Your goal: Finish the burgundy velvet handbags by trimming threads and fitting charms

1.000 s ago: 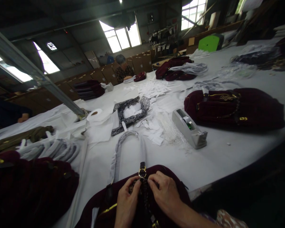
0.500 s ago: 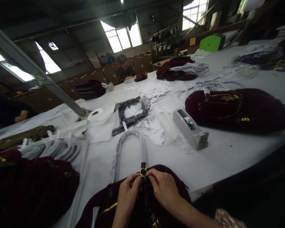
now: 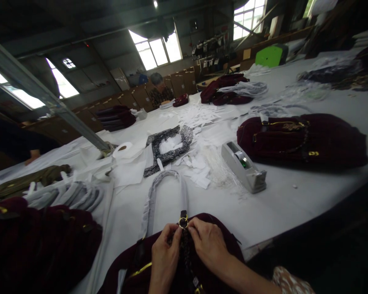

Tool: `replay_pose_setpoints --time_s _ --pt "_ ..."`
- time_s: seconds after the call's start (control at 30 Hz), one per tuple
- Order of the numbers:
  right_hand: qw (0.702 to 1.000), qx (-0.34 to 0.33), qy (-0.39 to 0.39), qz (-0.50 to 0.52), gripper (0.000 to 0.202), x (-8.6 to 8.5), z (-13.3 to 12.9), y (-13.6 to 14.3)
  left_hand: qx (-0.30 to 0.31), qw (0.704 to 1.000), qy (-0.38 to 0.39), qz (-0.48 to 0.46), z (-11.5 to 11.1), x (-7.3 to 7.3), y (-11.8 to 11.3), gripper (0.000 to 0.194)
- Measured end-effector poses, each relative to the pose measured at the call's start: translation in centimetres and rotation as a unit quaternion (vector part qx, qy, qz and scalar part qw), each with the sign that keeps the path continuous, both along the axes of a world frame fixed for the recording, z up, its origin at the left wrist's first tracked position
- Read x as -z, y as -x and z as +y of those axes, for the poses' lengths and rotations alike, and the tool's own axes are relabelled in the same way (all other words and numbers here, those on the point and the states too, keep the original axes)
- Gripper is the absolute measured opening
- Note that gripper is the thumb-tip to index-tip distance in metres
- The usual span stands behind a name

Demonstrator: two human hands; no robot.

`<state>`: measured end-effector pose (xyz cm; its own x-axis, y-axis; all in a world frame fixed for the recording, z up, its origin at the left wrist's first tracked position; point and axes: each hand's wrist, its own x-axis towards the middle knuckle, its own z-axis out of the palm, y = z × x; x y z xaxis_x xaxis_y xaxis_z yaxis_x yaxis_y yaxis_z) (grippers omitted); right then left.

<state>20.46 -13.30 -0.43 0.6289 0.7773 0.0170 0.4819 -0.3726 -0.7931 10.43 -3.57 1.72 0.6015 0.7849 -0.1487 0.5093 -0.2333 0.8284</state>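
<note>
A dark maroon bag (image 3: 214, 228) lies at the table's near edge, its handle (image 3: 151, 196) wrapped in pale material and standing up behind it. A gold ring (image 3: 183, 222) joins the handle's right end to the bag, and a dark braided strap (image 3: 187, 261) hangs below it. My left hand (image 3: 167, 251) pinches at the ring's left side, thumb and forefinger together. From the right, my right hand (image 3: 210, 243) closes its fingertips on the ring's other side. The fingertips hide whatever small part lies between them.
A grey tape dispenser (image 3: 243, 167) stands right of centre, before another maroon bag (image 3: 319, 141). Maroon bags (image 3: 43, 241) are stacked at left. Paper scraps (image 3: 199, 171), a patterned piece (image 3: 168, 149) and a metal post (image 3: 76, 122) are beyond. Co-workers are at the far side and left.
Both hands stay at the ring with almost the same grip. The view has shifted slightly. The far person's head is raised a little, and the hand at the left has moved right.
</note>
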Motion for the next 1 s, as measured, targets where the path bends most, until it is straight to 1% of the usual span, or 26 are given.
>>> replay_pose_setpoints --time_s 0.13,0.23,0.37,0.47,0.53,0.63,0.73,0.87,1.0 --pt "0.999 0.014 -0.032 0.018 0.019 -0.2 -0.1 0.1 -0.012 1.0 -0.015 -0.004 -0.3 -0.4 0.0 0.03" --pt "0.997 0.023 -0.07 0.031 0.018 -0.2 -0.2 0.1 -0.022 0.999 -0.007 -0.025 -0.4 -0.1 0.0 0.03" --pt "0.991 -0.007 -0.127 0.052 0.017 -0.1 0.1 -0.2 -0.015 0.997 0.002 -0.074 -0.5 0.4 0.1 0.024" --pt "0.984 -0.041 -0.154 0.077 0.015 -0.2 0.5 -0.5 -0.013 0.993 0.04 -0.115 -0.3 0.6 0.3 0.023" --pt "0.98 -0.051 -0.168 0.097 0.013 -0.4 0.7 -0.6 -0.017 0.988 0.072 -0.132 -0.2 0.5 0.4 0.023" --pt "0.969 -0.05 -0.201 0.131 0.013 -0.7 0.8 -0.7 -0.02 0.983 0.114 -0.144 -0.2 0.6 0.5 0.024" --pt "0.954 -0.035 -0.234 0.182 0.014 -0.8 0.7 -0.9 -0.032 0.975 0.15 -0.158 -0.3 1.0 0.5 0.024" --pt "0.921 -0.033 -0.253 0.293 0.015 -0.3 0.7 -1.2 -0.054 0.96 0.212 -0.174 -0.2 1.6 0.4 0.033" --pt "0.904 -0.031 -0.257 0.339 0.016 0.6 0.9 -1.3 -0.026 0.959 0.247 -0.135 0.6 1.6 0.3 0.037"
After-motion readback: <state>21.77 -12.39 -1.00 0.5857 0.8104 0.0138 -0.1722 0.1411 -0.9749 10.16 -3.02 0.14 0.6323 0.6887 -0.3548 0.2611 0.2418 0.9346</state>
